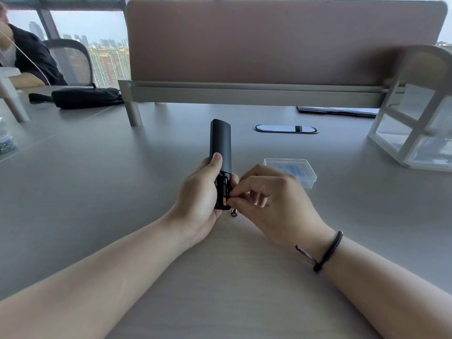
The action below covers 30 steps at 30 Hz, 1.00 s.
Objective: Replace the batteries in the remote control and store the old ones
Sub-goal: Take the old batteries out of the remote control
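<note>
My left hand (199, 192) grips a black remote control (220, 143), back side up, its lower battery bay uncovered. One black and gold battery (224, 192) lies in the bay. My right hand (271, 199) pinches at the bay's lower right edge with thumb and forefinger, touching that battery's gold end. A second battery (234, 213) shows just below my right fingertips, mostly hidden; I cannot tell whether it is held or lies on the table. A clear plastic box (293, 171) with a blue label sits right behind my right hand.
A brown desk divider (269, 45) stands across the back. A white shelf unit (415, 133) stands at the right, a cable grommet (285, 129) in the middle, a black pouch (85, 97) and another seated person (27, 55) at the far left.
</note>
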Motion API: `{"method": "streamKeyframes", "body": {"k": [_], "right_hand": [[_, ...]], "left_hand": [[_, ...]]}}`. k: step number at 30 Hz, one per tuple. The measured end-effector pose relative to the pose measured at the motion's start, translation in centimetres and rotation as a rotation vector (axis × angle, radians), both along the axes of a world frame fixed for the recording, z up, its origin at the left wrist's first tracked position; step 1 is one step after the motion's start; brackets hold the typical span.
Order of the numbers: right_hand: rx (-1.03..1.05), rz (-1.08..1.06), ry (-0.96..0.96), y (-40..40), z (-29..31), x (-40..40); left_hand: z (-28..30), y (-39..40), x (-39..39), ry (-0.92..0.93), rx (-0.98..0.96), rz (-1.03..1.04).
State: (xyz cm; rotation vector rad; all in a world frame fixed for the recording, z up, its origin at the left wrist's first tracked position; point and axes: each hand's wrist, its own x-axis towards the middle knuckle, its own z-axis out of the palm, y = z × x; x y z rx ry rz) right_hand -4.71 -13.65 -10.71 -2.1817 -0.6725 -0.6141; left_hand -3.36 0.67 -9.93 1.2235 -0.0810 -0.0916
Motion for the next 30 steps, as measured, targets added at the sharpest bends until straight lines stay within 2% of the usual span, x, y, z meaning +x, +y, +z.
{"method": "streamKeyframes", "body": {"k": [8, 14, 23, 30], "right_hand": [[-0.017, 0.004, -0.017, -0.13, 0.20, -0.19], [-0.061, -0.009, -0.045, -0.06, 0.22, -0.23], [-0.227, -0.005, -0.241, -0.18, 0.89, -0.34], [-0.200, -0.001, -0.240, -0.21, 0.73, -0.33]], "left_hand": [[-0.39, 0.31, 0.57, 0.065, 0.015, -0.069], [-0.14, 0.48, 0.53, 0.122, -0.051, -0.145], [0.16, 0.74, 0.39, 0.247, -0.193, -0.238], [0.29, 0.73, 0.27, 0.258, -0.189, -0.260]]}}
